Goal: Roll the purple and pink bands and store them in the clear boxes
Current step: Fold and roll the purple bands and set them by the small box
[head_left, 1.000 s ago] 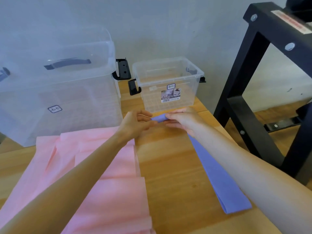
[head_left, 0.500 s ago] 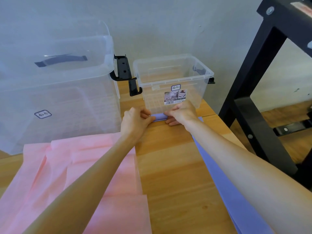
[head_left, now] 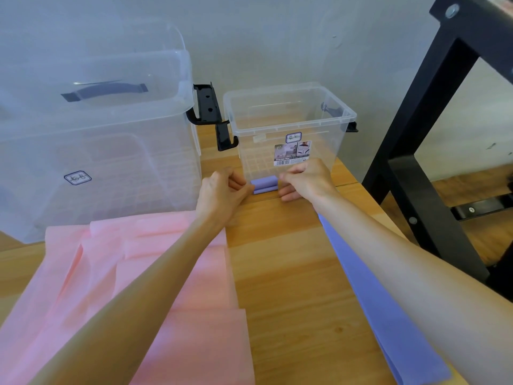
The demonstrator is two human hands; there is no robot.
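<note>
Your left hand (head_left: 222, 195) and right hand (head_left: 305, 180) each pinch one side of the purple band's (head_left: 374, 301) far end, fingers curled round a small roll (head_left: 265, 184) that has only its first turn or two in it. The roll lies on the wooden table (head_left: 283, 273), just in front of the small clear box (head_left: 288, 129) and about touching its front wall.

Judging from that, you are at the very start of rolling — almost the whole band lies flat, running back toward you under your right forearm, its near end by the table's front edge.

To do this step well:
- Keep both pinches level, so the roll's edges stay square and it does not cone to one side.
- Roll toward yourself, away from the box wall; there is no room to work forward.
- Hold light tension on the flat length — the band runs at a slant to the roll, so straighten it as you go.
- Lift your right forearm clear of the band, or it may drag.

The pink band (head_left: 177, 273) lies loosely folded on the left, in front of the large clear box (head_left: 97, 162), which has its lid on.
</note>
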